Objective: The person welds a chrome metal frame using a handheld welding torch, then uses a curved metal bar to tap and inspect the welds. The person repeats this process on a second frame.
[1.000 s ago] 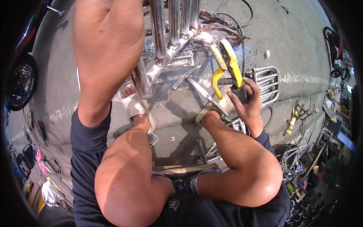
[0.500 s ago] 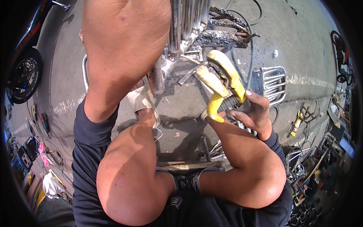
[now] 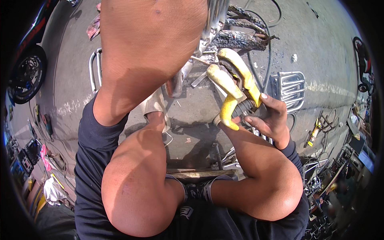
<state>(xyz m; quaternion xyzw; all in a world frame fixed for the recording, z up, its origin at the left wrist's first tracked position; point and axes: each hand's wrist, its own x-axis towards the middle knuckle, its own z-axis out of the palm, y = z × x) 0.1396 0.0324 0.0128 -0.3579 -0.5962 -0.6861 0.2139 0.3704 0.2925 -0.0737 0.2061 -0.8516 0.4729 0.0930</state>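
Observation:
My left hand is raised close to the camera, its back toward me. Its fingers are out of sight past the top edge, so whether it grips anything is hidden. Behind it shows a frame of shiny metal tubes, largely covered by the hand. In my right hand is a welding electrode holder with worn yellow jaws and lever, thumb and fingers closed around its lower part. A thin welding rod sticks out from it to the left, toward the metal tubes. Whether the rod touches them I cannot tell.
Behind the holder stands a spattered, crusty metal support, with a grey cable looping past. A tubular metal rack lies at the right. Motorcycles stand at far left and far right. Scrap and tools clutter the lower right.
My left hand has moved to the right and now covers more of the metal tubes, which have shifted a little too. My right hand and the electrode holder have barely moved.

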